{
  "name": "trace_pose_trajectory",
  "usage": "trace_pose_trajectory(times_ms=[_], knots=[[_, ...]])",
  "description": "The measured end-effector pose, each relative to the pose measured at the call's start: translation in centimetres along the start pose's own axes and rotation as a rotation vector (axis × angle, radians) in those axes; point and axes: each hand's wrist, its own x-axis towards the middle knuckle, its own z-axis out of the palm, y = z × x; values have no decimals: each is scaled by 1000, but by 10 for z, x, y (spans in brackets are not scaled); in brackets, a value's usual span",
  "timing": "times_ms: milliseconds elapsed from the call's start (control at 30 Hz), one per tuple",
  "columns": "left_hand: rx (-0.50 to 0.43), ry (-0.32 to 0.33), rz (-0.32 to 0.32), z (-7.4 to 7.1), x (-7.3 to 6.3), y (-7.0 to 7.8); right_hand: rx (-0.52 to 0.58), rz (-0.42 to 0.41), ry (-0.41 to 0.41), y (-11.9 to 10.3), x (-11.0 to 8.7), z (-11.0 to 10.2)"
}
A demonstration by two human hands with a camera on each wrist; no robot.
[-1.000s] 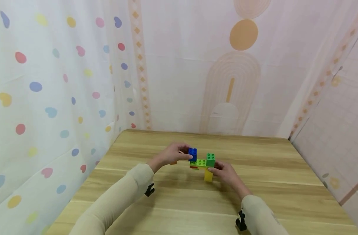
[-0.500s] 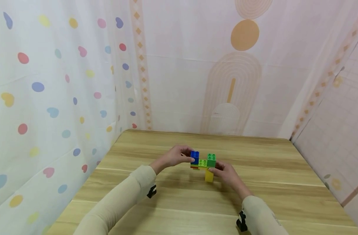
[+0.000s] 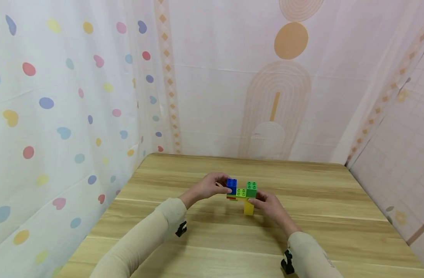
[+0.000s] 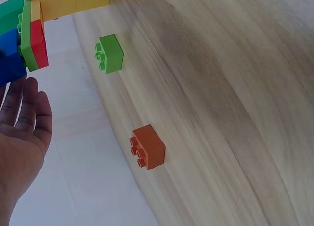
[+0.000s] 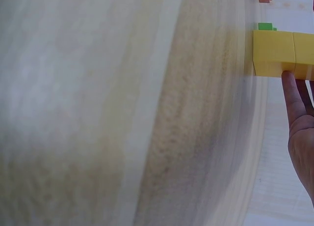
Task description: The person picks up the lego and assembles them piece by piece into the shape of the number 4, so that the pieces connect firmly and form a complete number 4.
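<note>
My left hand (image 3: pixel 212 186) pinches a blue building brick (image 3: pixel 231 186) between thumb and fingers. This brick rests on the left end of a flat lime piece (image 3: pixel 241 193), its seating hard to tell. At the lime piece's other end stands a green brick (image 3: pixel 251 189). Underneath are a red brick (image 4: pixel 40 43) and an upright yellow column of stacked bricks (image 3: pixel 248 207), reaching down to the table. My right hand (image 3: pixel 269 205) holds that column near its top, thumb in front. In the right wrist view, a fingertip touches the yellow column (image 5: pixel 274 53).
A loose light-green brick (image 4: pixel 110 54) and an orange brick (image 4: pixel 149 148) lie on the wooden table (image 3: pixel 212 247), both near the far side in the left wrist view. A patterned curtain (image 3: pixel 212 96) hangs behind the table.
My left hand has moved slightly right and down, lowering the blue brick against the lime piece. The orange brick beneath that hand has gone out of sight in the head view. My right hand holds still.
</note>
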Motion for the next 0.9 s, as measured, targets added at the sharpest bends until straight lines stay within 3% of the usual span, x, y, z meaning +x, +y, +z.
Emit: trace_pose_trajectory(times_ms=[500, 900], knots=[[85, 32, -13, 1, 0, 2, 4, 24, 25, -6, -2, 0], [40, 51, -25, 6, -3, -2, -12, 17, 22, -4, -3, 2]])
